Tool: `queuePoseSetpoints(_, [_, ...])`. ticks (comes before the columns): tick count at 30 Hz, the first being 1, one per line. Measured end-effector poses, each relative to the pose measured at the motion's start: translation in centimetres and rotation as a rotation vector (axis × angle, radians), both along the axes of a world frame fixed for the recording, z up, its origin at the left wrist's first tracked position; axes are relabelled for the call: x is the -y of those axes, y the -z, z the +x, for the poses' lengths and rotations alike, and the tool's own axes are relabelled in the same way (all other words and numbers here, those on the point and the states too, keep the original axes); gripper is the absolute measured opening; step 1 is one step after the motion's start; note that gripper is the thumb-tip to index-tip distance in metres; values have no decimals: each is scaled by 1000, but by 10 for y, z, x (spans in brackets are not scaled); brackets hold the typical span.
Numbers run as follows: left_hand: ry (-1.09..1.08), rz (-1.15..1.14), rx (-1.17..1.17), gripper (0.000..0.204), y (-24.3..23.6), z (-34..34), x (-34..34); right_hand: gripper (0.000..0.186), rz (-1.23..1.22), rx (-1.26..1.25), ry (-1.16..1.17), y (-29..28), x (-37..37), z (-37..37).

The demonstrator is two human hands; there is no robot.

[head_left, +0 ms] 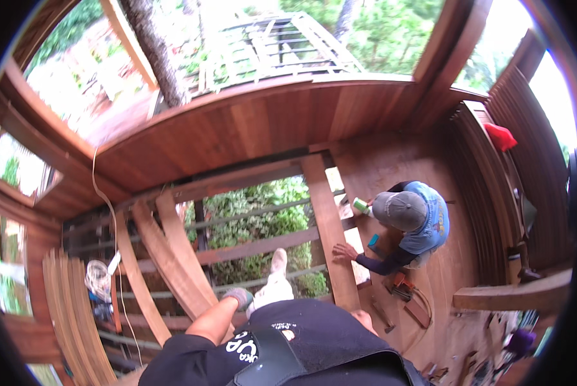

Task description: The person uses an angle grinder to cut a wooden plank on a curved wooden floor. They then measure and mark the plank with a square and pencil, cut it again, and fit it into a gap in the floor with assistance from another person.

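My left hand (240, 297), in a grey glove, is beside my thigh, near loose wooden planks (180, 273) lying across the floor joists. Its fingers are too small and blurred to read. A bare patch of my right hand or forearm (364, 321) shows at the edge of my dark shirt, by the near end of a wide floor plank (330, 225); its fingers are hidden. On that plank rests a co-worker's hand (345, 251), spread flat. The co-worker's other hand is by a green and white object (361, 205) whose kind I cannot make out.
Open gaps between joists (262, 248) show plants below; my shoe (279, 260) is over them. A co-worker (423, 219) crouches on the boarded floor, near a hammer (383, 315) and an orange tool (402, 284). Stacked boards (76, 315) and a coiled white cord (98, 279) lie left.
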State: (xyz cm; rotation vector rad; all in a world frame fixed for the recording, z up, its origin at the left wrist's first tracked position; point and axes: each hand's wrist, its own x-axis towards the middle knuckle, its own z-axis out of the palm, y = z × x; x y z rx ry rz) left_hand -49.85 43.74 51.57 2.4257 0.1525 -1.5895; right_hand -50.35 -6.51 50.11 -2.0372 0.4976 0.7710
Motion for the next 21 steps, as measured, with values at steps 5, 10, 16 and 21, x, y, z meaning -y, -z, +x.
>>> queuePoseSetpoints(5, [-36,21,10,54,4,53,13,15,-238,-94,206,75,77,-129])
queuePoseSetpoints(10, [108,5,45,45,21,80,28,16,-299,-180,328,118,86,-182])
queuePoseSetpoints(16, [-220,-76,-102,54,19,90,49,19,-160,-102,438,102,55,-161])
queuePoseSetpoints(21, [-282,-63,-46,59,19,78,53,22,-97,-38,459,118,53,-152])
